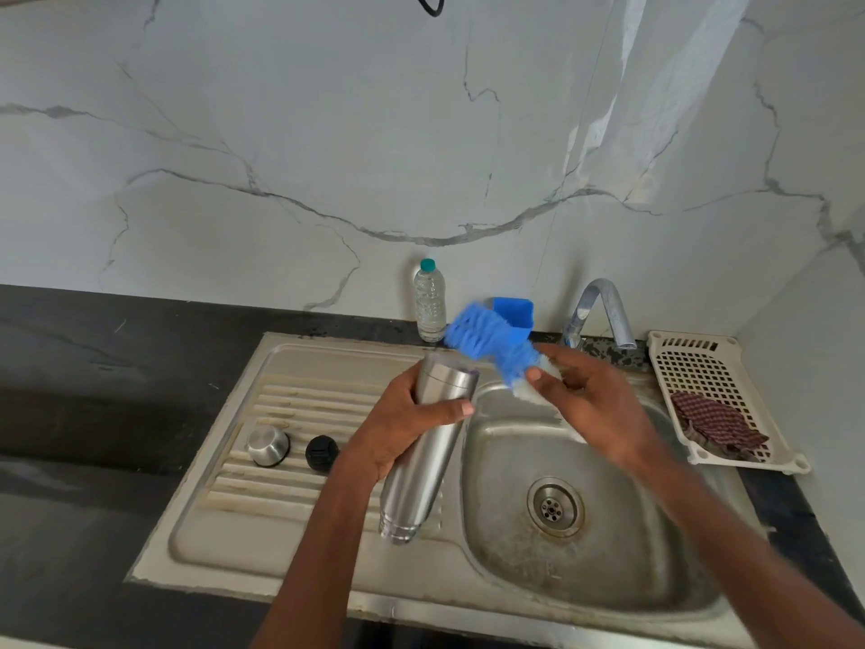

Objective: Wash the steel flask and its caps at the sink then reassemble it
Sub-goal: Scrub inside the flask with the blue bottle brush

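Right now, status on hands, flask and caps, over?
Left hand grips steel flask, mouth open. Right hand holds blue bottle brush at the mouth. Steel cap and black cap on drainboard. Nothing blocking.

A clear plastic water bottle (429, 302) with a teal cap is being kept upright on the dark worktop (70, 367) against the marble-patterned wall (327, 133). A blue holder (515, 313) is being kept beside it. A checked cloth (718, 426) is being held in a white perforated tray (702, 363) at the right.
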Demonstrator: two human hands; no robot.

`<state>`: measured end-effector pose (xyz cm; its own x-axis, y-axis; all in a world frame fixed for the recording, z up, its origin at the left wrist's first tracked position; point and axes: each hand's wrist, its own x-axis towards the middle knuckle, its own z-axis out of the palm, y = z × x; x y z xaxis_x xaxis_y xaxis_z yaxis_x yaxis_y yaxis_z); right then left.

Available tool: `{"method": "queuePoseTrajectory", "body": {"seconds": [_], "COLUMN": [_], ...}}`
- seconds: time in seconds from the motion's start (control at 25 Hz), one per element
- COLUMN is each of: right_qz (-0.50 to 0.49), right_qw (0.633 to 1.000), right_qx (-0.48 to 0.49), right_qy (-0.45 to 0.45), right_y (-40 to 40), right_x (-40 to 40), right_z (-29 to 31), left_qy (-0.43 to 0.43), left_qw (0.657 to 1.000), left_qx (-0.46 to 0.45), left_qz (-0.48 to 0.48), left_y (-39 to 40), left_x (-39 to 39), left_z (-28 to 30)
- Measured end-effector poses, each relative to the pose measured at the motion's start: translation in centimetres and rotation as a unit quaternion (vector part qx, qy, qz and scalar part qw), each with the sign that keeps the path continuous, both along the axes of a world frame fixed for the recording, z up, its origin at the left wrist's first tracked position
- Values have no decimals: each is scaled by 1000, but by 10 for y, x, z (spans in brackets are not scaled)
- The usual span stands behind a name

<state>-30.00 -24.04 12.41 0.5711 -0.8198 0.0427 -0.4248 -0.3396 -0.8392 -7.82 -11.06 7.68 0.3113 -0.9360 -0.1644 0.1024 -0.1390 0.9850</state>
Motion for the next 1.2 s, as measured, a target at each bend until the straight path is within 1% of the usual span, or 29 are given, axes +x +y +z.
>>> {"method": "queuePoseTrajectory", "body": {"seconds": [0.08,0.16,0.2,0.28,0.36,0.4,0.52,0.6,0.68,0.72,0.84,0.88,0.92,1.0,1.04,1.12,1.2], "right_qz": [68,73,67,84,117,124,79,77,101,111,83,82,92,108,99,49,14], "right_qw": [993,983,982,985,983,981,980,988,987,985,983,983,982,981,982,990,995], "right_qx": [-62,-81,-85,-82,-109,-117,-111,-84,-108,-124,-123,-124,-131,-146,-148,-111,-77], "right_qy": [80,147,158,130,89,87,148,107,55,48,103,105,96,71,66,72,55], "right_y": [-11,-20,-21,-11,4,5,-7,0,12,15,3,3,6,19,22,26,39], "right_x": [-11,-14,-10,-1,-3,-7,-9,4,8,5,5,10,18,25,22,18,27], "right_z": [15,28,32,31,24,22,18,17,11,8,8,9,10,12,8,1,-8], "left_qy": [-39,-70,-80,-87,-87,-87,-81,-60,-45,-46,-47,-42,-32,15,46,106,165], "left_qw": [999,997,997,996,996,996,997,998,998,998,998,999,999,998,995,987,975], "left_qx": [-5,-11,-14,-22,-24,-22,-15,-26,-42,-46,-28,-25,-28,-46,-61,-74,-90], "left_qz": [16,16,9,-1,2,5,12,5,-6,-12,-23,-23,-12,36,61,100,115], "left_y": [-2,-5,-7,-14,-14,-12,-6,-7,-7,-5,0,0,-1,1,4,6,2], "left_x": [-1,-2,-3,-6,-6,-5,2,4,9,10,8,7,6,11,14,19,13], "left_z": [-5,-11,-12,-9,-13,-14,-17,-11,-9,-10,-14,-15,-14,-15,-19,-27,-32]}}
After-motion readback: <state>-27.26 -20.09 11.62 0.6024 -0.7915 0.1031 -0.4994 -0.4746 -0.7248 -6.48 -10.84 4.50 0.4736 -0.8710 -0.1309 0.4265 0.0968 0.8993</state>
